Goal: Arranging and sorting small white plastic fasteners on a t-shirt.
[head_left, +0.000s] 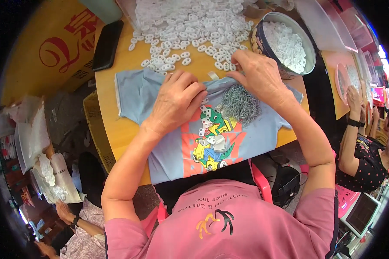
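Note:
A light blue T-shirt (168, 149) with a cartoon print lies spread over the table edge in front of me. My left hand (176, 100) rests on its upper part, fingers curled together; whatever they hold, if anything, is hidden. Beside those fingertips a few white two-holed plastic pieces (206, 113) lie on the print. To the right sits a heap of small grey metal screws (241, 104). Beyond it, my right hand (258, 74) hovers at the shirt's far edge, thumb and forefinger apart, close to loose white pieces. Nothing shows between them.
A big spread of white plastic pieces (190, 21) covers the far table. At its right stands a round tin (256, 41) filled with more. A black phone (108, 45) lies at the table's left edge. Other people sit left and right, one with a hand (354, 102) at another table.

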Demonstrator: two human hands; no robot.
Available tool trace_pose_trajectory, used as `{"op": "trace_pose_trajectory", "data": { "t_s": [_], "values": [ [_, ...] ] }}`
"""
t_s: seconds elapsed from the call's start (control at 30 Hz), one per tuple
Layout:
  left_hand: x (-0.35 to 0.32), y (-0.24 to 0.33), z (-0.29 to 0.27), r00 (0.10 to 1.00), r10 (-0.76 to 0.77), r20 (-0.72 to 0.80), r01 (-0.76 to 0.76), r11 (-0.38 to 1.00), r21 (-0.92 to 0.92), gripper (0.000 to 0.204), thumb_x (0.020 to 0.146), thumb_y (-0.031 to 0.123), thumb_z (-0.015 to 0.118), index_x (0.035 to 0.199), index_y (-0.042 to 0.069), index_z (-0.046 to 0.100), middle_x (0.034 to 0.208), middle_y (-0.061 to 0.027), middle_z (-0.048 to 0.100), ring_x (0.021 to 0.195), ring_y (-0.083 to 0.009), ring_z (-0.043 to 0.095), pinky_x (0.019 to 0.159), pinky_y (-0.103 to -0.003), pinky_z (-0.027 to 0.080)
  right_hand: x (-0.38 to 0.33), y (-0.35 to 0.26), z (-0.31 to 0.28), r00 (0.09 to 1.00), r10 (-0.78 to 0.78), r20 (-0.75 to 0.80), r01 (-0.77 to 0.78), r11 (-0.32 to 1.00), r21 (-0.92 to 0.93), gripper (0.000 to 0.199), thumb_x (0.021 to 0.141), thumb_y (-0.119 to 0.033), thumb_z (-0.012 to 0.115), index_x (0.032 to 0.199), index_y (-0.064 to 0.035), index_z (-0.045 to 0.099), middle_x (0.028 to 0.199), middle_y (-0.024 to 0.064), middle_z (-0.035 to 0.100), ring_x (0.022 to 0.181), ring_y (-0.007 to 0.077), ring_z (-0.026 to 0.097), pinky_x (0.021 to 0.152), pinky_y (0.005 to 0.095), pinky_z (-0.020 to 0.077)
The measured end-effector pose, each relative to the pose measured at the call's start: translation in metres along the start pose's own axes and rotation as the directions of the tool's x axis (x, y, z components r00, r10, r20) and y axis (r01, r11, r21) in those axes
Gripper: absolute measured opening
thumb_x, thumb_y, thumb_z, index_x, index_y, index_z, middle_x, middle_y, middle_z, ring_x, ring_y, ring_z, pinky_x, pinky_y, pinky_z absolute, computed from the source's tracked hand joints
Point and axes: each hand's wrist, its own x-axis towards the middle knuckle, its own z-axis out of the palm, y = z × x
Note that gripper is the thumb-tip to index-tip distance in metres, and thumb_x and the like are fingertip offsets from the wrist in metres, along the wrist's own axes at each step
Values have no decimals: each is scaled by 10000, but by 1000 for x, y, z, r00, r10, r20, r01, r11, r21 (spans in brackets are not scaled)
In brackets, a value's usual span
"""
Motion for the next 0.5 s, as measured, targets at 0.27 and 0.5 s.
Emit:
{"op": "trace_pose_trajectory", "data": {
  "t_s": [0.27,0.5],
  "values": [
    [-1,-5,3,999,-33,-36,31,998,-56,112,816,92,760,900,56,695,890,-87,607,869,-295,584,782,-405,478,22,-20,24,999,-50,0,50,998,40,179,901,-195,726,1007,-57,683,943,124,705,877,336,695,726,431,542],
    [-2,-4,1,997,-40,-63,33,993,-115,181,832,11,729,1005,33,682,902,-109,616,845,-320,588,748,-426,474,32,-8,22,983,-35,-180,78,969,234,185,944,-107,660,1111,-38,700,989,158,697,913,355,693,770,427,555]
  ]
}}
